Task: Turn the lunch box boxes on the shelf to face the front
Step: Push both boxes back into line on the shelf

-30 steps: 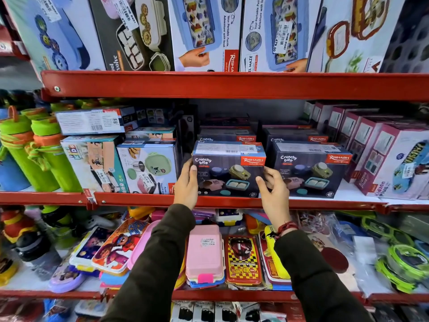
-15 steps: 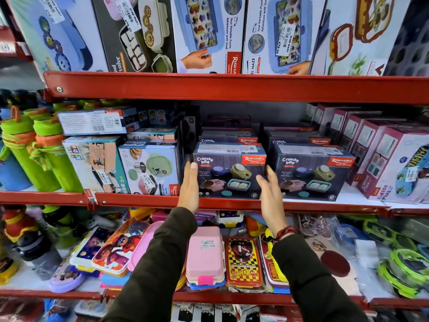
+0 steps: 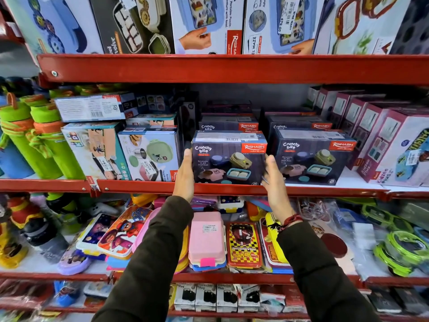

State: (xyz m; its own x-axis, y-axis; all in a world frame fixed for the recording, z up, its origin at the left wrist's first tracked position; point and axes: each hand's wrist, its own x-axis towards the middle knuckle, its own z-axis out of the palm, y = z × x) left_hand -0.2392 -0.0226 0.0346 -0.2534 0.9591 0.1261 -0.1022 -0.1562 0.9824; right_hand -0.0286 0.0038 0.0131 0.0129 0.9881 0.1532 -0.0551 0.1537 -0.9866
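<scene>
A dark "Crunchy bite" lunch box box (image 3: 228,159) stands on the middle red shelf (image 3: 139,187) with its printed front towards me. My left hand (image 3: 184,175) lies flat against its left edge, fingers straight and pointing up. My right hand (image 3: 272,180) is at its lower right corner with fingers spread; I cannot tell if it touches. A second, matching box (image 3: 311,159) stands just to the right, also front-facing. More of these boxes are stacked behind both.
Two pale lunch box boxes (image 3: 148,154) stand to the left, with a barcode-side box (image 3: 90,108) lying on top. Green bottles (image 3: 46,147) fill the far left. Maroon-and-white boxes (image 3: 390,147) line the right. Loose lunch boxes (image 3: 206,238) crowd the lower shelf.
My fingers, curled around the box's lower corners a second ago, have straightened and now lie along its sides. The box has stayed in place, facing front.
</scene>
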